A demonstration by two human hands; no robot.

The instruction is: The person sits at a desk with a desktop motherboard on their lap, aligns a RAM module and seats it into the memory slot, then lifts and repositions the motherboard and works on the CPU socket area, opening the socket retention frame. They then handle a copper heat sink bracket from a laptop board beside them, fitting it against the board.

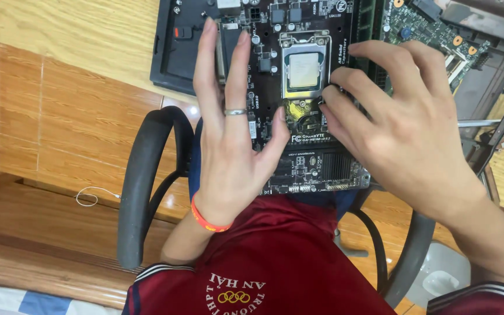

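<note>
Both hands rest on the motherboard, left hand spread flat, right hand seemingly pinching the socket lever; a slip could damage the processor.

The scene is evenly and brightly lit by soft, daylight-like light, and nothing is lost in darkness. A small white glare spot sits on the glossy orange-brown tiled floor just beside the curved black chair armrest. The silver square processor lid on the dark circuit board reflects a pale sheen. Shadows are faint and diffuse under the left hand and right hand. Focus is sharp on the board and both hands; the near maroon shirt stays readable. The wide lens bends straight lines towards the frame edges, and the corners look slightly soft.
</note>
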